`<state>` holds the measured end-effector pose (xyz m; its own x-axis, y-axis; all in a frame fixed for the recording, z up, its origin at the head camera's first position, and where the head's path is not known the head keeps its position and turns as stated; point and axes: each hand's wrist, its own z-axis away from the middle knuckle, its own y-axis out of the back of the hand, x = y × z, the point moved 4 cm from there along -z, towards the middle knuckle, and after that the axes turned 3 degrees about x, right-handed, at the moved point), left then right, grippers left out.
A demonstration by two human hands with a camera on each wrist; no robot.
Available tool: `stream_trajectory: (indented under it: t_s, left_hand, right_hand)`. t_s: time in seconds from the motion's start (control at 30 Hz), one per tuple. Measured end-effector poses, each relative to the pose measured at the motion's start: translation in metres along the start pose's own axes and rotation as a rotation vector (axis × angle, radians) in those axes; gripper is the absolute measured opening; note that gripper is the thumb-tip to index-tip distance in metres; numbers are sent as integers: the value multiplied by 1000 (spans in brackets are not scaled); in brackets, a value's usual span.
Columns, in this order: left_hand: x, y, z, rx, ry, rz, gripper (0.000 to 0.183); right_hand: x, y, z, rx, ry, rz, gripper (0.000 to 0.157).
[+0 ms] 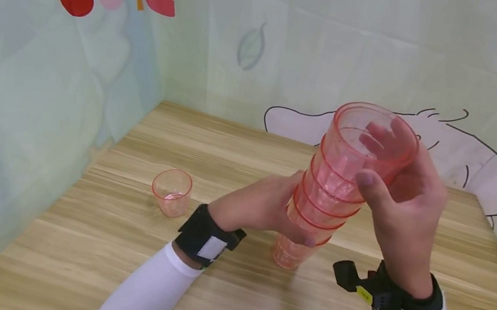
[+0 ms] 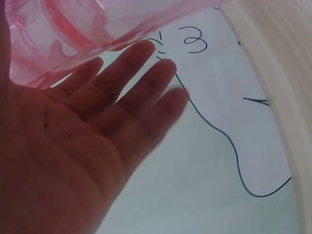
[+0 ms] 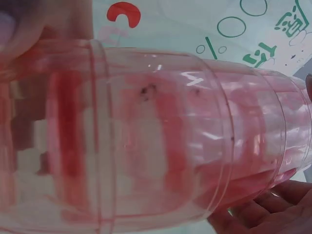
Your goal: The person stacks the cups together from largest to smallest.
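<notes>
A tall stack of clear pink plastic cups (image 1: 328,190) leans to the right in the head view, its mouths facing up. My right hand (image 1: 409,209) holds the top cup, thumb on the near side and fingers behind, seen through the clear wall. Lower down, my left hand (image 1: 264,207) holds the stack with its thumb across the front. In the left wrist view the left hand's fingers (image 2: 131,92) reach out loosely beside the cups. Ribbed cup walls (image 3: 156,141) fill much of the right wrist view. Whether the stack's base touches the table cannot be told.
One single pink cup (image 1: 171,194) stands upright on the wood-grain table (image 1: 215,292), left of the left hand. A printed cloth backdrop (image 1: 231,20) hangs behind and along the left side. Each wrist wears a black strap (image 1: 202,235).
</notes>
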<state>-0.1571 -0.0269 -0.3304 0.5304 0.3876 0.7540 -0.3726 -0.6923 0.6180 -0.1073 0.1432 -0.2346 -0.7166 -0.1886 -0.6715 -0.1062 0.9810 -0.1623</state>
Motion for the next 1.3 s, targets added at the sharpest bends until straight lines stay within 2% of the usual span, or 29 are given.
stream_trajectory:
  t_s: [0.23, 0.43, 0.6, 0.8, 0.97, 1.3]
  left_hand:
    - [5, 10, 6, 28, -31, -135, 67]
    - [7, 15, 9, 27, -33, -235, 68]
    - [9, 17, 12, 25, -11, -298, 69]
    - [10, 22, 17, 12, 35, -405, 83]
    - [11, 27, 20, -11, 32, -444, 90]
    - [7, 34, 26, -24, 33, -493, 89]
  right_hand:
    - [10, 2, 7, -67, -25, 28, 61]
    - [19, 6, 15, -89, -68, 44, 60]
    - [28, 11, 19, -127, -149, 79, 61]
    - [38, 14, 20, -224, -230, 187, 56]
    - [45, 14, 20, -275, -245, 193, 62]
    - [58, 10, 22, -438, -349, 273, 58]
